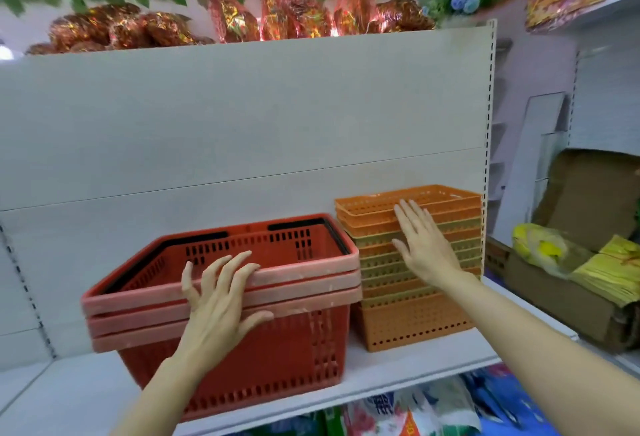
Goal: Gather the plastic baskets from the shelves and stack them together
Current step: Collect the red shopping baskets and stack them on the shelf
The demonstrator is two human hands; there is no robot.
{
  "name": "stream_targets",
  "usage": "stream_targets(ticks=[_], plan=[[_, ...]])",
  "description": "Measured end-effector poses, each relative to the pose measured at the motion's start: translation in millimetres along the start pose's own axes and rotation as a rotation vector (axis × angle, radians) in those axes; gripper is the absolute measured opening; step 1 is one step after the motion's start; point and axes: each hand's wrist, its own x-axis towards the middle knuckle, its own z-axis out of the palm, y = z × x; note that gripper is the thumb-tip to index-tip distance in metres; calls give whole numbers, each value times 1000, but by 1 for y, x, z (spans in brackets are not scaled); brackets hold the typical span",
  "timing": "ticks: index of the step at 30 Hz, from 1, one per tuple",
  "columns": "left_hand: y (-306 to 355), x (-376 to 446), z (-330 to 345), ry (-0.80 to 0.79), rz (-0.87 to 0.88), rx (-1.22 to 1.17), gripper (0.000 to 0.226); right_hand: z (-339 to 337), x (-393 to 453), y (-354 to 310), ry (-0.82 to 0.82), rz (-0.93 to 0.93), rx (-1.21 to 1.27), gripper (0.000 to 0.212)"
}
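White shelf point(398, 363) carries both stacks | three nested red baskets point(277, 331) sit left, touching the orange baskets point(415, 317) stacked right | your left hand point(216, 300) rests on the red rims, fingers spread | your right hand point(424, 245) lies flat against the orange stack, fingers spread

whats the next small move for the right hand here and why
Probably curl the right hand onto the orange basket stack: it is open, flat against the stack's front, gripping nothing, while the left hand already rests on the red baskets.
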Motion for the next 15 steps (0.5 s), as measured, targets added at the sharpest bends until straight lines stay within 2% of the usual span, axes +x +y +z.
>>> stream_targets(ticks=[4,12,15], plan=[[8,3,-1,28,-27,5,79,3,3,12,21,-88,-8,68],[13,1,-1,-24,-78,96,81,5,2,22,26,-147,-35,75],[17,-7,-9,6,-131,112,83,-4,1,25,10,-169,6,73]])
